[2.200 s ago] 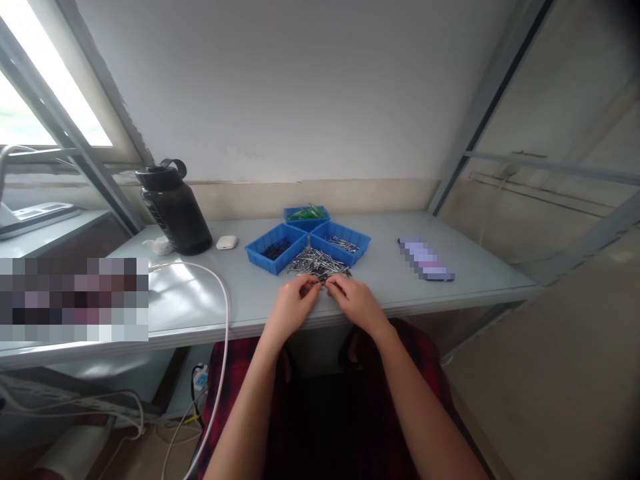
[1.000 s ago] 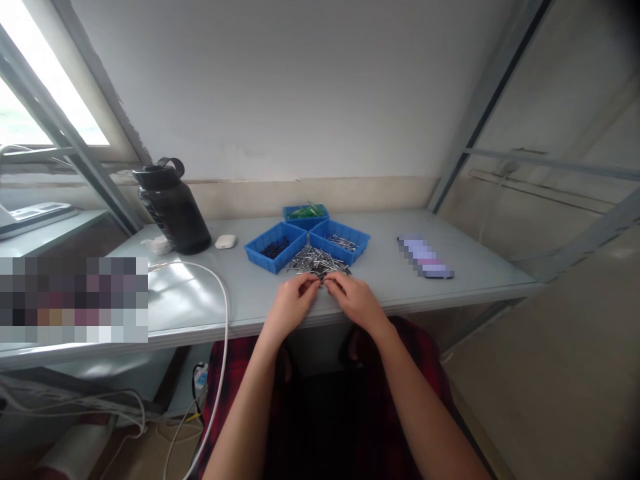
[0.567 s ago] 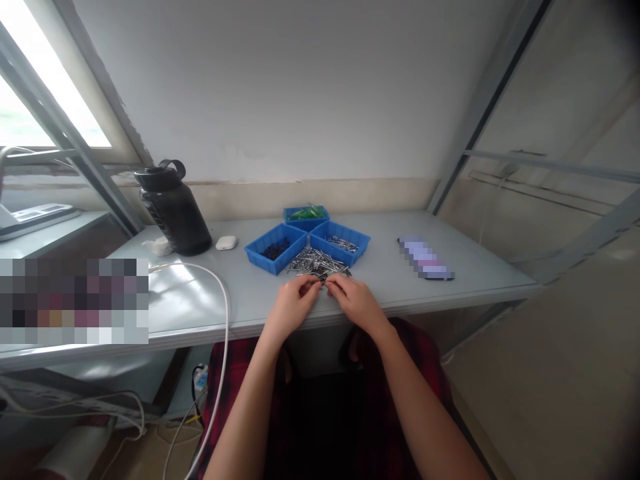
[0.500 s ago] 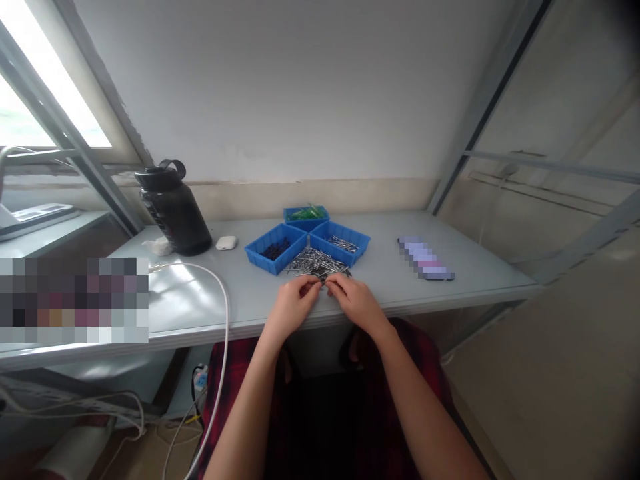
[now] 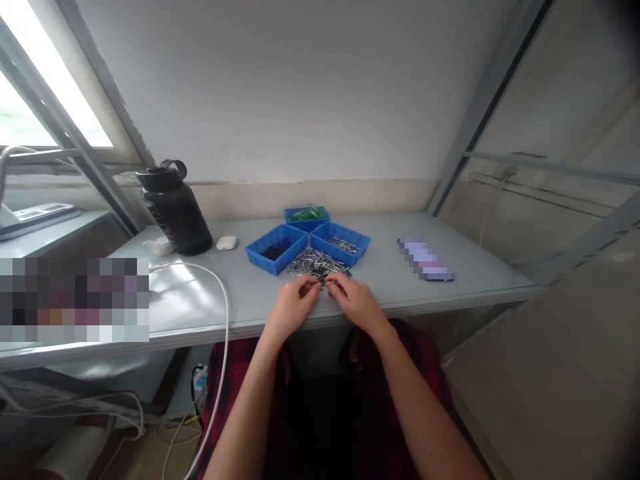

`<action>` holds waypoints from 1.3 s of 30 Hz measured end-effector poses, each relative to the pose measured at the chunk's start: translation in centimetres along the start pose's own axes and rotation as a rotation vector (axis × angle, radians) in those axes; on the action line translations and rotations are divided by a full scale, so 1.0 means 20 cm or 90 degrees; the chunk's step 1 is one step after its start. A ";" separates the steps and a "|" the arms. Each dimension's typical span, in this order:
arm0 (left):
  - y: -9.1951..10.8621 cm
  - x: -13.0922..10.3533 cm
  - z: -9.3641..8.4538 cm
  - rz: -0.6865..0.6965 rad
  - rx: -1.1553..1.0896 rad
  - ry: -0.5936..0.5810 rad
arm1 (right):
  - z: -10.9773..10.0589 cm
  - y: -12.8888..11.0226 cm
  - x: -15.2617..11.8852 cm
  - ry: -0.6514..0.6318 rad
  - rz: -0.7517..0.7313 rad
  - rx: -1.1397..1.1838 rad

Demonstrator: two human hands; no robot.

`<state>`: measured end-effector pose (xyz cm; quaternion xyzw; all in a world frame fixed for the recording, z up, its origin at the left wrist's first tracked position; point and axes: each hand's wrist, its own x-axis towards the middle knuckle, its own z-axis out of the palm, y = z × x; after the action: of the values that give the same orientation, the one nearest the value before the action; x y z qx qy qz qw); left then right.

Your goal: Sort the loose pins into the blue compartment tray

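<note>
My left hand (image 5: 299, 297) and my right hand (image 5: 351, 293) meet at the desk's front edge, both with pinched fingers. Between the fingertips is something small and dark that I cannot make out. Just beyond them lies a loose pile of thin metal pieces (image 5: 316, 260). The left blue tray (image 5: 256, 259) holds small dark pieces, and the right blue tray (image 5: 363, 244) holds metal pieces like those in the pile. Behind these two stands a third blue tray (image 5: 295, 223) with green pieces (image 5: 307, 213) in it.
At the left of the desk (image 5: 350, 307) stand a black bottle (image 5: 183, 217), crumpled white tissue (image 5: 161, 247) and a white case (image 5: 227, 243). A white cable (image 5: 227, 313) hangs over the front edge. A phone (image 5: 425, 259) lies at the right.
</note>
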<state>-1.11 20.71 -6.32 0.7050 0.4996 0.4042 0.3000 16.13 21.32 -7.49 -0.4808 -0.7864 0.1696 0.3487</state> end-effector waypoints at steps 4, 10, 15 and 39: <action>0.00 0.00 0.00 -0.002 -0.007 -0.001 | 0.00 0.00 0.00 0.002 -0.003 -0.002; 0.00 0.00 0.00 -0.001 -0.011 -0.003 | 0.00 0.00 0.00 0.006 -0.009 0.003; 0.00 0.00 0.00 0.000 -0.006 -0.001 | 0.00 0.00 0.00 0.005 -0.005 -0.003; 0.00 0.00 0.00 0.009 0.006 0.003 | 0.00 -0.01 -0.01 0.003 -0.009 -0.016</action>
<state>-1.10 20.64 -6.24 0.7090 0.4974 0.4052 0.2929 16.05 21.16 -7.47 -0.4802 -0.7908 0.1564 0.3457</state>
